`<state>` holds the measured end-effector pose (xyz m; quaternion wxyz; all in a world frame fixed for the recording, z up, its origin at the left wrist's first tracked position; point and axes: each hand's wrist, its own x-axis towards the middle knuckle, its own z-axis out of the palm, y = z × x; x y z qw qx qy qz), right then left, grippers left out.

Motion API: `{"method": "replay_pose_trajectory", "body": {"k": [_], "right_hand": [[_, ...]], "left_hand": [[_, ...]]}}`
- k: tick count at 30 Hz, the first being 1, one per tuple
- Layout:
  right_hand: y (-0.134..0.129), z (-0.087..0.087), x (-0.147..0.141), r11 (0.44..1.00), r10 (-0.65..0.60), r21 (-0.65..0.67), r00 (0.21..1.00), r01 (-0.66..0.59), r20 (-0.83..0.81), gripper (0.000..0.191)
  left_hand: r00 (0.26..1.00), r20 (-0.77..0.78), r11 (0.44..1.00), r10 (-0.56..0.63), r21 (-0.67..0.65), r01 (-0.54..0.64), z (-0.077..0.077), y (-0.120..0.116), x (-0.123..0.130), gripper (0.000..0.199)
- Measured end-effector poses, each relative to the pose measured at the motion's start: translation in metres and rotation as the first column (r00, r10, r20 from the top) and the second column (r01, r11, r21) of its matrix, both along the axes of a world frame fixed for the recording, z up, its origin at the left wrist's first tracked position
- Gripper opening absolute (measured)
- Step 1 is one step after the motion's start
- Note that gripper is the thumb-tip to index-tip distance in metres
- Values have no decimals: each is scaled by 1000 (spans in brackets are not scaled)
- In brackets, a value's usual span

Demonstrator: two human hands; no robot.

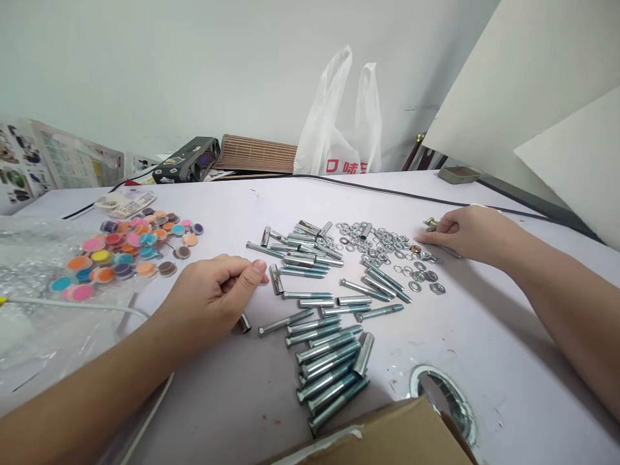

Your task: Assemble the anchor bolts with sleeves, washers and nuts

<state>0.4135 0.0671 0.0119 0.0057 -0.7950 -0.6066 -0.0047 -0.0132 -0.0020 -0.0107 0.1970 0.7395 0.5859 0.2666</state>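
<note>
My left hand (220, 290) is closed over the left side of the hardware pile, its thumb lying on the curled fingers. The end of a metal sleeve (246, 322) shows under it; whether the fingers grip it is hidden. To its right lie steel bolts (329, 358) and loose metal sleeves (364, 355). My right hand (460, 232) is on the table at the right, thumb and fingers drawn together beside a small brass-coloured metal piece (431, 223). What those fingers pinch cannot be made out. Washers and nuts (382, 242) are scattered just left of it.
Colourful round discs (121, 248) lie at the left beside clear plastic wrapping (39, 310). A cardboard box (382, 439) is at the front edge, near a round hole's rim (465, 413). Behind stand a white plastic bag (334, 123) and a black device (186, 161). A cable (378, 187) crosses the back.
</note>
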Motion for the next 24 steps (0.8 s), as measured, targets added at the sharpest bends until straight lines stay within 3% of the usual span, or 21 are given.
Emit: {"method": "replay_pose_trajectory", "body": {"k": [5,10,16,24], "right_hand": [[-1,3,-2,999,-39,22,999,39,-16,56],[-4,3,-3,998,69,20,990,-67,-124,43],[-4,-2,-3,994,107,-3,989,-108,-104,41],[-4,-6,-6,976,186,123,981,-178,-57,43]], "left_hand": [[1000,13,1000,-5,-28,5,1,0,1,48],[999,3,999,-33,-16,34,2,0,1,44],[1000,-12,1000,-25,-4,25,1,0,0,44],[999,-27,999,-29,-28,28,3,0,1,46]]}}
